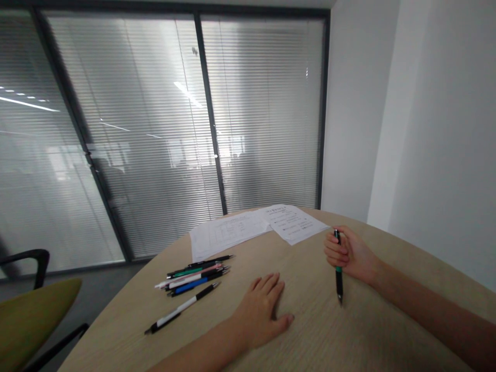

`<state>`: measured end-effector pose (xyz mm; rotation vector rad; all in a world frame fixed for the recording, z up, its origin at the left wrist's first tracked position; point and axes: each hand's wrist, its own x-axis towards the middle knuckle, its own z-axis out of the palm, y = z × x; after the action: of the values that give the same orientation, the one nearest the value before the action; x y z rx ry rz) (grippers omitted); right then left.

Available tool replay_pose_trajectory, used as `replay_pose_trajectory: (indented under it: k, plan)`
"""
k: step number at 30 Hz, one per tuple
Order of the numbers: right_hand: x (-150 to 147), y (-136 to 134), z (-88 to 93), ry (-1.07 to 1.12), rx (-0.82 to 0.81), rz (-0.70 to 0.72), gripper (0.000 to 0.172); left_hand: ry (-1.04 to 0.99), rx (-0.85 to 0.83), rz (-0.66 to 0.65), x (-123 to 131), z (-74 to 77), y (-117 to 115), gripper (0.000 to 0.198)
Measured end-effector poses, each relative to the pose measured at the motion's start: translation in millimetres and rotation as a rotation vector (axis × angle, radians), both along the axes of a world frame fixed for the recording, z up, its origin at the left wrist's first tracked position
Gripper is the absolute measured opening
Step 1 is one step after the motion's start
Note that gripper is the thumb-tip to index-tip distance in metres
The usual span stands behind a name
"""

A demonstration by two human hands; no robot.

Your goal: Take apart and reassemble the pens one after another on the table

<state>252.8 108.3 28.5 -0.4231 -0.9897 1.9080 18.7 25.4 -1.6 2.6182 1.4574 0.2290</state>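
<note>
Head view here: right hand [349, 253] is clenching a black-and-green pen [339, 276] tip-down over the worktop [391, 258], while the empty left hand [259, 318] is lying flat, apparently bracing, beside loose pens [194, 276] and printed sheets [228, 232].

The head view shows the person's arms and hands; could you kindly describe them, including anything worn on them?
The left hand and right hand are bare, with no gloves, rings or watch visible. The left forearm and right forearm are bare too, with no sleeves showing.
</note>
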Motion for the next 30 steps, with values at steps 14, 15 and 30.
replay_pose_trajectory:
  k: [14,15,30]
  plan:
    - [6.9,4.1,4.5,0.109,0.094,0.018,0.031,0.048,0.006,-0.013,-1.3,-0.4,3.6,0.063]
    - [6.9,4.2,4.3,0.126,0.093,0.033,0.031,0.05,0.006,-0.013,-1.5,-1.0,3.9,0.063]
    - [8.2,4.2,5.2,0.173,0.085,0.046,0.032,0.077,0.023,-0.015,-1.6,0.3,4.8,0.062]
